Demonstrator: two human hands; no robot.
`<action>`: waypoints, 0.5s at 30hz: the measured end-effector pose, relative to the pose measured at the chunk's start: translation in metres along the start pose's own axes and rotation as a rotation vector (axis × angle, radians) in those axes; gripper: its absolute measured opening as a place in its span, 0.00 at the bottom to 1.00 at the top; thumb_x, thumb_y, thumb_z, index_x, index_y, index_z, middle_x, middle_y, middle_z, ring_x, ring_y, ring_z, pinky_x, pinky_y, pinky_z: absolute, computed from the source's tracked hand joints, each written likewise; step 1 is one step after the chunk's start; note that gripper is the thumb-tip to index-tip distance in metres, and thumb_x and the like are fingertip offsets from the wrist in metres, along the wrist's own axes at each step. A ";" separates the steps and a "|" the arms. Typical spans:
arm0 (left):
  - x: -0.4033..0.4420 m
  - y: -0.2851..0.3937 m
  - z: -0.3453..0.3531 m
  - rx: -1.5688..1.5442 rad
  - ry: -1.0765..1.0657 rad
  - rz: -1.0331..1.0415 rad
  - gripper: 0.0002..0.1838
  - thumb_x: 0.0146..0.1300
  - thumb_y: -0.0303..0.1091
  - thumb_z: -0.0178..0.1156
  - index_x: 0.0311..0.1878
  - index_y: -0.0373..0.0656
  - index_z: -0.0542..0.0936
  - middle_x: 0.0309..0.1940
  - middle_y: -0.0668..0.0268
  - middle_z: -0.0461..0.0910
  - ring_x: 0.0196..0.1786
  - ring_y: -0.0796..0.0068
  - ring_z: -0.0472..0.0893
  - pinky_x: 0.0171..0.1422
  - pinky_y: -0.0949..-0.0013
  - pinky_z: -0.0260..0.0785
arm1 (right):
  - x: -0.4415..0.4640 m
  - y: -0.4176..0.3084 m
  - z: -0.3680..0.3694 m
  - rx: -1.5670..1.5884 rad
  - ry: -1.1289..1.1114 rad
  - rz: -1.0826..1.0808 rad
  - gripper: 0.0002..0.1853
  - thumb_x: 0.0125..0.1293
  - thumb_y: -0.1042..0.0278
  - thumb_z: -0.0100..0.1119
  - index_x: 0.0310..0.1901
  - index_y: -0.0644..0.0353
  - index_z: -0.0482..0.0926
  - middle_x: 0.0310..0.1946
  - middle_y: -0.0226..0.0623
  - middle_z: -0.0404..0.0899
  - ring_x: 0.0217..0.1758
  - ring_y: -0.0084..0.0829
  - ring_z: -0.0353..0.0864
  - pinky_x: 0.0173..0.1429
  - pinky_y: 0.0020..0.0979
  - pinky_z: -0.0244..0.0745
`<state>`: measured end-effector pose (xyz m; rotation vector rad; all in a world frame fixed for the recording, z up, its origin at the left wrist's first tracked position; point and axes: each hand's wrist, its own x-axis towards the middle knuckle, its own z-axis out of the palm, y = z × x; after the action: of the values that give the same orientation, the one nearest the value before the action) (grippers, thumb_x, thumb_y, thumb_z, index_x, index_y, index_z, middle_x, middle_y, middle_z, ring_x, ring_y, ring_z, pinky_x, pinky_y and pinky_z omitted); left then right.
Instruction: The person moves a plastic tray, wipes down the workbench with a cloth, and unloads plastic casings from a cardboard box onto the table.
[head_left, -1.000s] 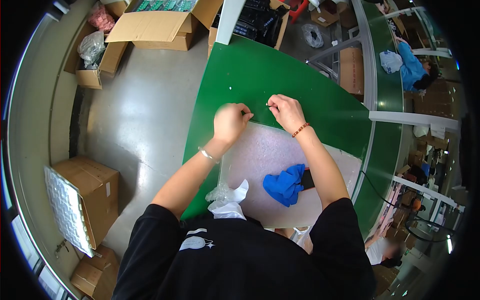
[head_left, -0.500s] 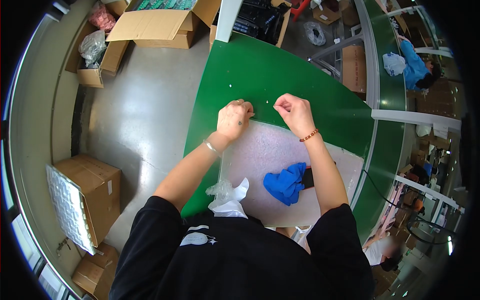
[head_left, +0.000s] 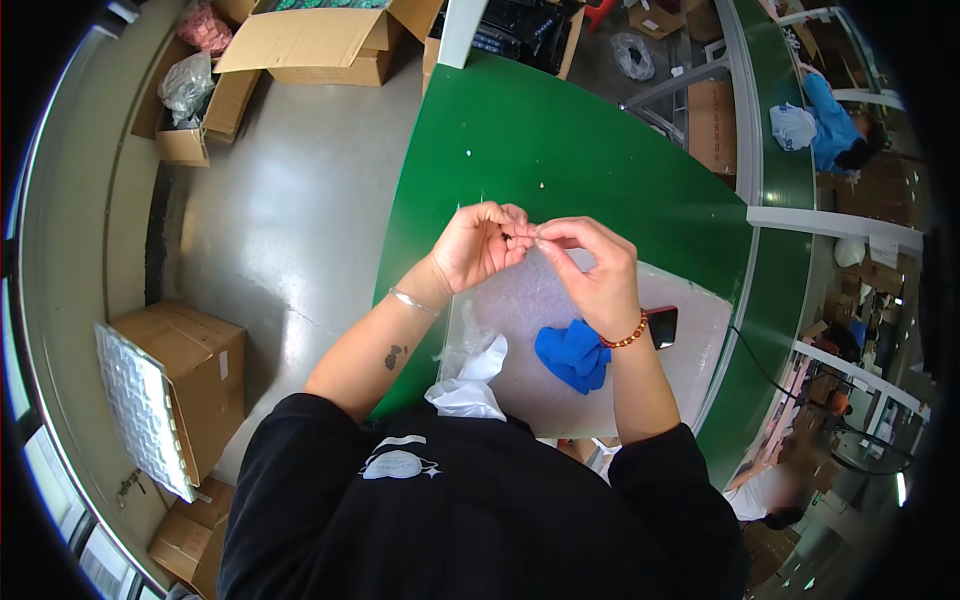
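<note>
Left hand [head_left: 478,250] and right hand [head_left: 602,275], well apart in the earlier frames, now meet at the fingertips above the far edge of the pale work mat [head_left: 690,375]; the red-edged phone [head_left: 662,328] now shows more fully beyond the right wrist. Far left, a patterned plastic panel [head_left: 148,410] leans against a cardboard carton [head_left: 208,370] on the floor. Next comes the left wrist, ringed by a metal bangle [head_left: 413,302], and below it white wrapping [head_left: 468,390] lies crumpled over the mat's near left corner. Left palm turned partly upward, its fingers curl inward around what looks like a tiny dark piece [head_left: 507,237], too small to identify with certainty. Just to its right, the right thumb and forefinger press together at the tips, touching the left fingertips. Beneath, a crumpled blue cloth [head_left: 570,355] rests on the mat beside the right wrist, which wears a beaded bracelet [head_left: 628,334]. Farther right, across the green table [head_left: 520,120], a person in a blue top [head_left: 828,120] sits near a white plastic bag [head_left: 792,127].
</note>
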<state>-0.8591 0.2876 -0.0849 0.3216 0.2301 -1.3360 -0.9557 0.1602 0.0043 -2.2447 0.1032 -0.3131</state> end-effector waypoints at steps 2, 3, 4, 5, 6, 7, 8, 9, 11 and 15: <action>-0.009 0.005 -0.004 0.120 0.031 -0.001 0.03 0.59 0.29 0.54 0.33 0.41 0.73 0.24 0.68 0.74 0.29 0.81 0.73 0.29 0.77 0.65 | -0.018 0.001 -0.013 0.042 0.002 0.207 0.10 0.52 0.81 0.64 0.37 0.66 0.78 0.35 0.40 0.80 0.38 0.30 0.81 0.43 0.27 0.77; -0.016 0.008 -0.008 0.245 0.060 -0.004 0.03 0.60 0.29 0.54 0.33 0.41 0.74 0.22 0.71 0.70 0.27 0.82 0.69 0.28 0.78 0.60 | -0.029 0.000 -0.018 0.064 0.007 0.315 0.13 0.50 0.80 0.65 0.39 0.66 0.78 0.38 0.41 0.79 0.41 0.33 0.80 0.45 0.29 0.77; -0.023 0.008 -0.010 0.365 0.089 -0.012 0.03 0.60 0.29 0.53 0.33 0.42 0.74 0.19 0.74 0.66 0.25 0.84 0.66 0.27 0.79 0.56 | -0.042 -0.003 -0.023 0.064 0.007 0.334 0.13 0.50 0.80 0.65 0.39 0.66 0.78 0.38 0.41 0.79 0.41 0.33 0.80 0.45 0.29 0.77; -0.034 0.004 -0.012 0.349 0.099 -0.033 0.03 0.60 0.29 0.53 0.33 0.42 0.74 0.19 0.74 0.66 0.25 0.84 0.66 0.27 0.79 0.56 | -0.060 -0.010 -0.028 -0.128 -0.041 0.361 0.16 0.48 0.79 0.67 0.42 0.65 0.77 0.41 0.42 0.77 0.44 0.36 0.78 0.48 0.31 0.75; -0.049 -0.003 -0.012 0.607 0.181 0.010 0.06 0.59 0.32 0.57 0.38 0.42 0.74 0.18 0.75 0.63 0.23 0.84 0.62 0.26 0.78 0.53 | -0.082 -0.018 -0.031 -0.317 -0.103 0.391 0.20 0.46 0.78 0.68 0.44 0.64 0.77 0.44 0.44 0.75 0.47 0.39 0.77 0.51 0.34 0.74; -0.063 -0.008 -0.010 0.873 0.256 0.054 0.12 0.57 0.35 0.60 0.43 0.43 0.74 0.17 0.77 0.59 0.22 0.84 0.59 0.26 0.78 0.50 | -0.098 -0.025 -0.032 -0.503 -0.168 0.409 0.23 0.44 0.77 0.69 0.46 0.62 0.76 0.47 0.45 0.74 0.50 0.41 0.75 0.54 0.36 0.72; -0.074 -0.009 -0.009 1.151 0.321 0.109 0.17 0.56 0.38 0.63 0.47 0.43 0.74 0.15 0.78 0.56 0.21 0.85 0.56 0.25 0.77 0.47 | -0.112 -0.027 -0.028 -0.496 -0.177 0.423 0.23 0.44 0.77 0.69 0.46 0.62 0.76 0.47 0.45 0.74 0.50 0.41 0.75 0.54 0.36 0.72; -0.084 -0.011 -0.009 1.150 0.324 0.095 0.17 0.56 0.38 0.63 0.47 0.43 0.74 0.15 0.78 0.56 0.21 0.85 0.56 0.25 0.77 0.47 | -0.128 -0.025 -0.020 -0.528 -0.180 0.427 0.25 0.44 0.77 0.68 0.48 0.62 0.75 0.48 0.45 0.72 0.52 0.43 0.73 0.55 0.38 0.70; -0.108 -0.020 -0.006 1.303 0.082 -0.006 0.34 0.49 0.44 0.69 0.58 0.45 0.68 0.15 0.79 0.54 0.20 0.85 0.54 0.25 0.77 0.46 | -0.158 -0.017 -0.004 -0.594 -0.184 0.431 0.28 0.42 0.77 0.67 0.50 0.60 0.74 0.51 0.46 0.69 0.56 0.47 0.69 0.59 0.41 0.66; -0.129 -0.022 -0.011 1.362 -0.180 -0.132 0.51 0.40 0.50 0.74 0.67 0.46 0.58 0.13 0.76 0.58 0.17 0.81 0.57 0.23 0.75 0.50 | -0.180 0.014 0.001 -0.329 -0.113 0.458 0.25 0.45 0.81 0.60 0.50 0.60 0.74 0.48 0.45 0.71 0.53 0.46 0.71 0.58 0.38 0.66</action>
<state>-0.9089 0.4045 -0.0532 1.3195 -0.8809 -1.4707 -1.1283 0.1845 -0.0407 -2.4696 0.6366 0.0865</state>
